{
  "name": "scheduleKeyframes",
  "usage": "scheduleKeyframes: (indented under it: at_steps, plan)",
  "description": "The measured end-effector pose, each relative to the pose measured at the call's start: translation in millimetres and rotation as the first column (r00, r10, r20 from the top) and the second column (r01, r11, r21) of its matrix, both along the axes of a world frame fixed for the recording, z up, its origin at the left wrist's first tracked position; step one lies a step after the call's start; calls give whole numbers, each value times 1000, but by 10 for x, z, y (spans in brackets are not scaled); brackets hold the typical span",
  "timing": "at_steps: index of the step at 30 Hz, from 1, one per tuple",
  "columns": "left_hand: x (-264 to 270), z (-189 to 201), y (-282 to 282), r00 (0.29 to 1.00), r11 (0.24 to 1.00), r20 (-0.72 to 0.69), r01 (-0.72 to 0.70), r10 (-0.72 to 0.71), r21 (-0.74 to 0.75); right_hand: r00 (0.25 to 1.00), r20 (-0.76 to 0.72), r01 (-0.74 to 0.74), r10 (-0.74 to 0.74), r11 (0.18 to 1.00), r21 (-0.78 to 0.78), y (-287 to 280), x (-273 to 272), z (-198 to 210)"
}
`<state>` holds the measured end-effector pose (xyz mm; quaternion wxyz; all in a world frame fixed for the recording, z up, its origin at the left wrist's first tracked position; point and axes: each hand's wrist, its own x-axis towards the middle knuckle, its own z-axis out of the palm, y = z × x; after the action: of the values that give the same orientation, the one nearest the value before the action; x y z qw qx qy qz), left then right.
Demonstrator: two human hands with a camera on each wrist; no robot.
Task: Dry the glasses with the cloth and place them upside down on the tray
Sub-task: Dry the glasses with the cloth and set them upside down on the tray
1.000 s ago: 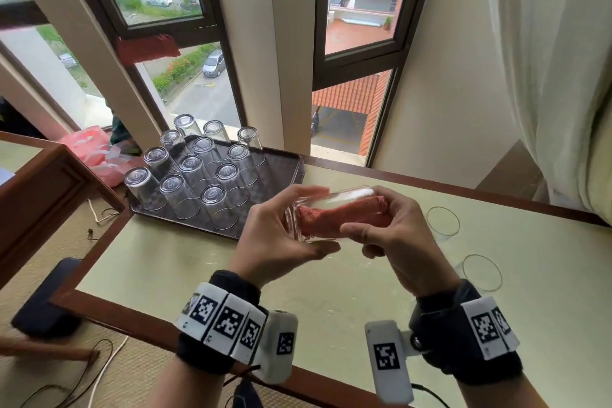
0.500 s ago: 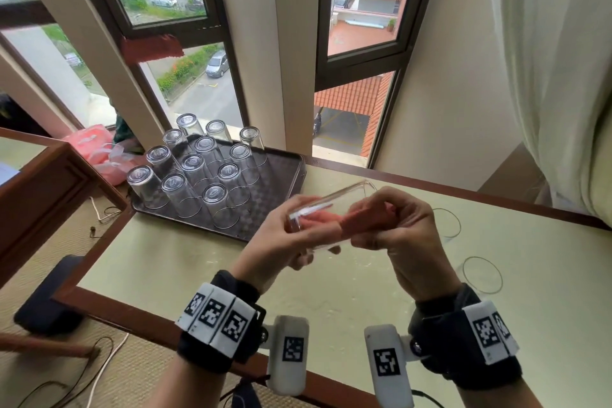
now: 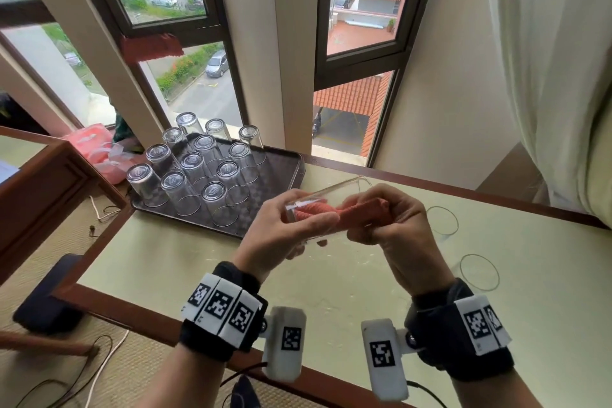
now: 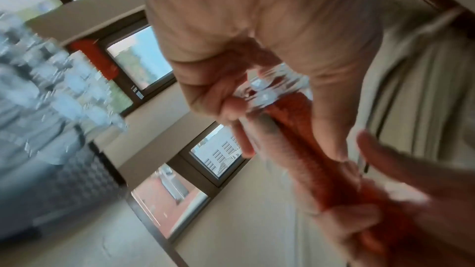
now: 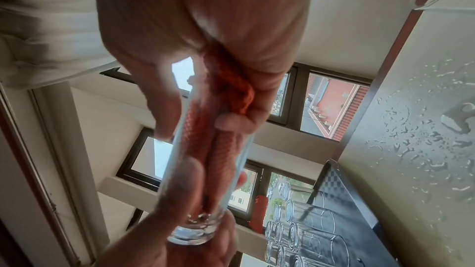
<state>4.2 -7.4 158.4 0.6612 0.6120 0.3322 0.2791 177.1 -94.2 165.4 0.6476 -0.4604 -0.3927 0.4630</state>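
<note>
Only patterned wrist tags (image 3: pixel 220 305), no readable words; centre frame, left hand (image 3: pixel 281 232) grips glass (image 3: pixel 326 197) base, right hand (image 3: pixel 387 225) clutches orange cloth (image 3: pixel 357 214) stuffed inside

1. In the left wrist view the upturned glasses (image 4: pixel 38 80) on the tray (image 4: pixel 77 186) smear into blur.
2. The left hand (image 3: pixel 281 232) hides the held glass's (image 3: pixel 328 195) base.
3. The cloth's (image 3: pixel 361 214) far end vanishes inside the right hand (image 3: pixel 394 225).

Clear glass (image 3: pixel 326 200) held sideways, orange cloth (image 3: pixel 361 215) stuffed inside.
</note>
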Motion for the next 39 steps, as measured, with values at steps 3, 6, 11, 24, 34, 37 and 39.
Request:
scheduleKeyframes:
  at_steps: [3,6,11,24,34,37,39]
  plan:
    - [-36,14,37,999,959,-32,-21,31,281,997,66,-30,34,997,-69,-14,9,11]
    - [-36,15,23,1000,982,-3,-5,5,189,1000,28,9,-8,1000,-24,6,0,11]
    - [0,42,-25,996,999,82,-35,36,-16,1000,-18,9,-9,1000,25,26,-18,32]
    - [-64,72,32,997,973,-3,-75,77,216,999,40,-26,24,999,25,28,-20,19]
    - [41,-71,19,997,996,-30,-67,66,-53,995,52,87,-86,996,-17,-1,-55,-22]
    - [34,-115,59,992,990,-57,-105,111,99,987,137,106,-90,988,-114,-1,-22,-70]
    - [25,-137,97,993,979,-90,-62,81,196,984,143,129,-106,978,-163,-20,10,-122]
